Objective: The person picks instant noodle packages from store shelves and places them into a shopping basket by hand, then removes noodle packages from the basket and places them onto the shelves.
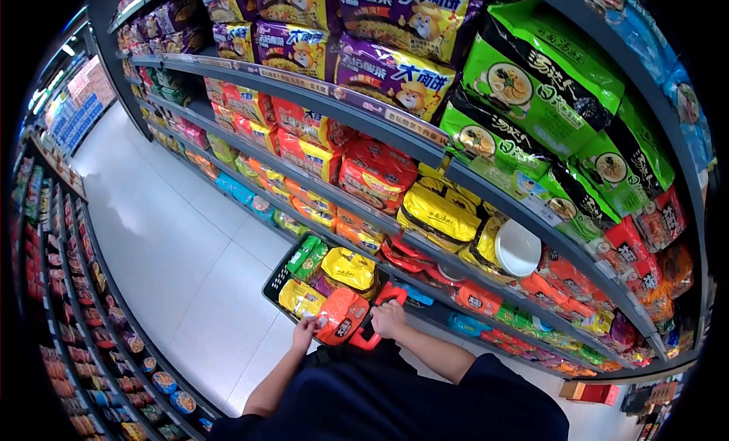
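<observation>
A dark shopping basket point(275, 272) with a red handle point(369, 340) is in front of my body. My right hand point(389, 318) is wrapped round the handle. With bent fingers, my left hand point(305, 331) grips the left edge of an orange-red instant noodle pack point(342, 314), which lies at the near end of the basket. Beyond it in the basket are a large yellow noodle pack point(349, 268), a smaller yellow pack point(301, 297) and a green pack point(307, 257). A bit of purple packaging shows between them.
A long shelf point(304, 84) of instant noodles runs along the right, with purple packs point(391, 72), green packs point(543, 80) and a white bowl point(519, 246). Another stocked shelf point(99, 289) stands at left. Pale tiled floor point(182, 236) lies between them.
</observation>
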`<state>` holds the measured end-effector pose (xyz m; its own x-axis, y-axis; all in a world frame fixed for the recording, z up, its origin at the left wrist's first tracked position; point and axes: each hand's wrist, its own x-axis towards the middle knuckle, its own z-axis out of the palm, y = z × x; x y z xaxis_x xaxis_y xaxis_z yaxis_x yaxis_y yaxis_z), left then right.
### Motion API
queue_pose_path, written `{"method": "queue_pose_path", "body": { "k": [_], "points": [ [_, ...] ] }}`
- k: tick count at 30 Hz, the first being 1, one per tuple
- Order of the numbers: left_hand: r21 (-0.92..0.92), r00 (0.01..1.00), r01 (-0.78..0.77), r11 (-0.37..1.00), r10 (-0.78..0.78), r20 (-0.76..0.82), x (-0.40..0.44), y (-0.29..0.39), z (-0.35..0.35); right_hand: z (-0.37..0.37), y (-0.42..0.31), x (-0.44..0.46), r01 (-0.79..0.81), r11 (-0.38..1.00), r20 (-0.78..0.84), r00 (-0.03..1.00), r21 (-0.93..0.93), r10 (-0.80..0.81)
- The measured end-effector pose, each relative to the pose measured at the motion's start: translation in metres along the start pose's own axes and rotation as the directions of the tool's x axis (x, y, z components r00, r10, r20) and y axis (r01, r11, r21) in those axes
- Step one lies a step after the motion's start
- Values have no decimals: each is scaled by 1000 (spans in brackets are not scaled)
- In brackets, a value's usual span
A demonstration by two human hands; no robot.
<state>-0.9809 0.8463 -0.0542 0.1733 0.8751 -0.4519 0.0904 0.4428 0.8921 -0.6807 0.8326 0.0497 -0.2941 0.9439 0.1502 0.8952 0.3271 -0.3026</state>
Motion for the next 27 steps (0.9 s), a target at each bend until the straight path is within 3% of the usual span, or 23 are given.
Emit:
{"method": "queue_pose_path", "body": {
  "k": [2,3,7,8,10,13,16,17,20,24,25,27],
  "points": [
    [-173,991,104,979,-88,97,-2,-3,6,2,-3,9,-6,1000,1,1000,18,6],
    [-56,974,157,986,-145,175,-6,11,5,7,-5,14,3,1000,-13,1000,15,-3],
    [192,862,-13,981,-87,499,-13,68,31,11,-17,42,41,998,-73,997,47,-38],
    [316,835,-33,948,-148,530,-24,106,44,12,-21,50,28,999,-52,998,34,-26],
    [485,733,-455,747,5,680,-12,111,61,14,-31,67,-2,1000,-10,1000,8,2],
    [705,924,-371,605,162,347,-1,78,86,22,-41,90,-24,999,27,999,-26,25],
    [829,982,-142,541,-27,186,11,91,77,26,-57,112,-74,991,161,983,-112,92],
    [770,993,-114,628,41,113,18,81,71,26,-61,118,-75,988,209,972,-136,103],
    [746,977,-213,631,144,157,33,68,61,22,-68,131,-25,979,280,957,-200,81],
    [743,985,-175,645,118,129,30,88,57,17,-71,147,7,972,414,905,-235,94],
    [686,975,-214,696,193,109,31,87,56,16,-72,151,-2,973,427,898,-232,104],
    [669,969,-245,702,194,151,30,95,52,11,-76,155,16,972,456,885,-236,96]
  ]
}}
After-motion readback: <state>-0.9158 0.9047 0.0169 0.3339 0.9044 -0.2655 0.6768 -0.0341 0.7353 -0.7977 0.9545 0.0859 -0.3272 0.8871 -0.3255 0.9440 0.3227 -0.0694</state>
